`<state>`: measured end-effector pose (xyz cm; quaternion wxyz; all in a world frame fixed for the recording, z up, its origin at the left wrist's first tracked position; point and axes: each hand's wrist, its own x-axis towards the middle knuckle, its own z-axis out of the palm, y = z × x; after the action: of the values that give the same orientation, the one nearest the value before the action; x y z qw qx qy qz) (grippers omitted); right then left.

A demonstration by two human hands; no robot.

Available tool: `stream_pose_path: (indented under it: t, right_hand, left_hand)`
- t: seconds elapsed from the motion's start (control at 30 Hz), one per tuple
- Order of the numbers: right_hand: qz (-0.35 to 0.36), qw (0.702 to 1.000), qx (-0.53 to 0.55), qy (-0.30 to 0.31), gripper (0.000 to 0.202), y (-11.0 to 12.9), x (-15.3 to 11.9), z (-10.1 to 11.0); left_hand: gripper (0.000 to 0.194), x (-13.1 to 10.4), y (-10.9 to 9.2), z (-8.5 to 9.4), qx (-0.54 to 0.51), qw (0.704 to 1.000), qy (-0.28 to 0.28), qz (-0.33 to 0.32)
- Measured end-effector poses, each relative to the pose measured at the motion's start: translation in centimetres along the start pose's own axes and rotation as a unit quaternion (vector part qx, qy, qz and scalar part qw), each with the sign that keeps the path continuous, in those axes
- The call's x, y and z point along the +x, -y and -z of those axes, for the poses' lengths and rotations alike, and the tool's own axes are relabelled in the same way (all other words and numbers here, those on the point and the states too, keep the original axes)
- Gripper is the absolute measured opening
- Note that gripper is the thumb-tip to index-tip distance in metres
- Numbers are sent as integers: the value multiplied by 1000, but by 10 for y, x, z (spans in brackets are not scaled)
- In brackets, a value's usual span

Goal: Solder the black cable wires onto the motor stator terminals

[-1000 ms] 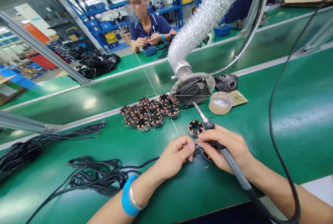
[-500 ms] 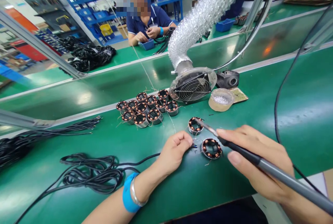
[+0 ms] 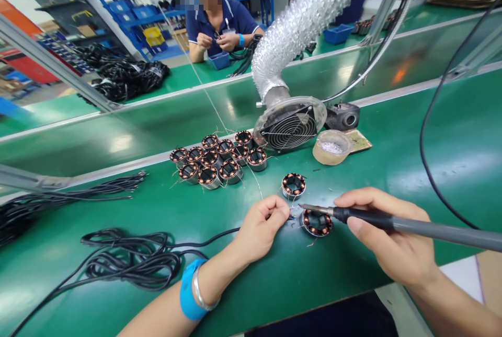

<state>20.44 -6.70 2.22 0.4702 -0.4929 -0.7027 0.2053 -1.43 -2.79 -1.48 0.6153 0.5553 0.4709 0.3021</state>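
My left hand is closed, its thumb and forefinger pinching the end of a black cable, whose thin wires poke out past the fingertips. A fine solder wire runs down from above to these fingers. In my right hand is a soldering iron, held like a pen. Its tip points left, close by the wire ends; whether they touch I cannot tell. Just beyond the tip stands a wound copper stator. Another stator lies under the iron's shaft, partly covered by it.
Several stators stand grouped at the back, beside a fume fan on a foil duct. A round tub is right of it. Coiled cable lies left. Across the partition a person works with both hands.
The soldering iron has come down and toward me, its tip leaving the farther stator for the wire ends at my left hand. My left hand keeps its pinch. The view has shifted slightly.
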Motion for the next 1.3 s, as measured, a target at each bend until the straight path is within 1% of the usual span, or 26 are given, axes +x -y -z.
stream_pose_path:
  t: [0.13,0.37,0.5,0.67,0.83,0.93,1.07,1.3]
  right_hand:
    - [-15,1000,4,16,13,3,1,-1]
    - [7,1000,10,20,14,6,2,-3]
    - [36,999,5,27,14,10,2,-4]
    - [90,996,-2,28,18,19,-1,-8]
    - [139,990,-22,26,24,19,-6,-9]
    - [133,991,-22,21,26,18,-8,-9]
    - [133,991,1,-12,26,19,-8,-7]
    - [137,990,-4,-8,26,19,-5,-5]
  left_hand:
    - [25,0,-1,0,8,1000,2,-5]
    - [23,-1,-3,0,12,1000,0,-6]
    - [25,0,-1,0,16,1000,4,-12]
    - [25,0,1,0,20,1000,9,-12]
    - [24,0,0,0,23,1000,10,-13]
    - [24,0,0,0,23,1000,11,-15]
    - [23,-1,0,0,21,1000,12,-14]
    - [22,-1,2,0,23,1000,12,-17]
